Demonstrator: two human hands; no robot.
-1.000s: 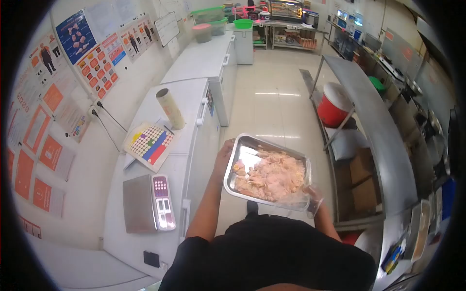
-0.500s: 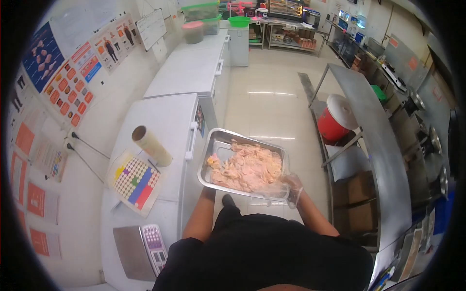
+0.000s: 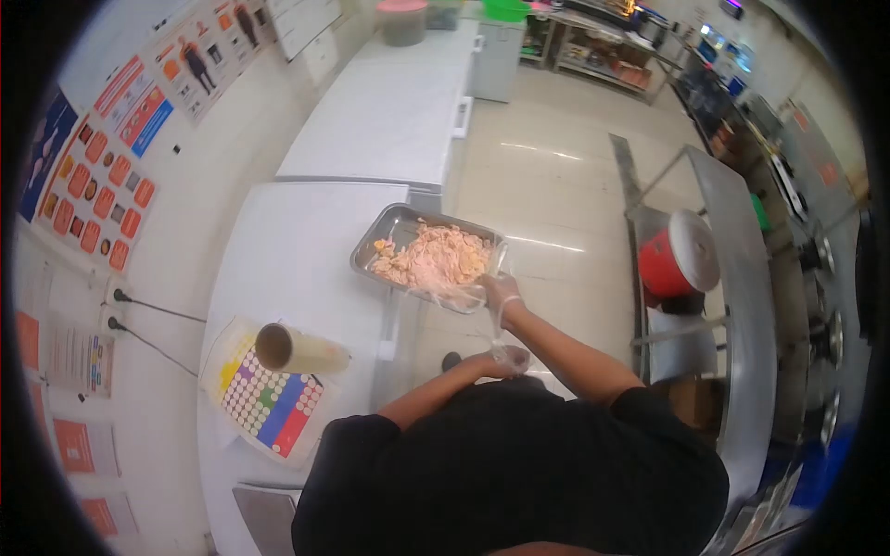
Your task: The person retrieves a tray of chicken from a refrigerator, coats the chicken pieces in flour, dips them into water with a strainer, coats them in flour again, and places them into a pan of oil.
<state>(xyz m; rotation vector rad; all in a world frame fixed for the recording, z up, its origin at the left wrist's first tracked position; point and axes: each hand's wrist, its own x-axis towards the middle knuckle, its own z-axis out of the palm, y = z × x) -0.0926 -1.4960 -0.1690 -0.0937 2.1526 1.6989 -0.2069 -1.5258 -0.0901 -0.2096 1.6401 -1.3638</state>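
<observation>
Metal tray: just ahead and left of the right hand, its left end over the edge of the white chest unit; whether it rests there, I can't tell.
Pale pink meat: piled loose inside the tray.
Right hand: wrapped in clear plastic, gripping the tray's near right corner.
Left hand: off the tray, close to the body, plastic about it too; I can't make out whether the fingers hold anything.
Roll: left of both hands, by a coloured sheet.
Step in hand: one-handed steadying of the tray, I'd judge.
Next move: seems to call for a level tray and firm right grip.
</observation>
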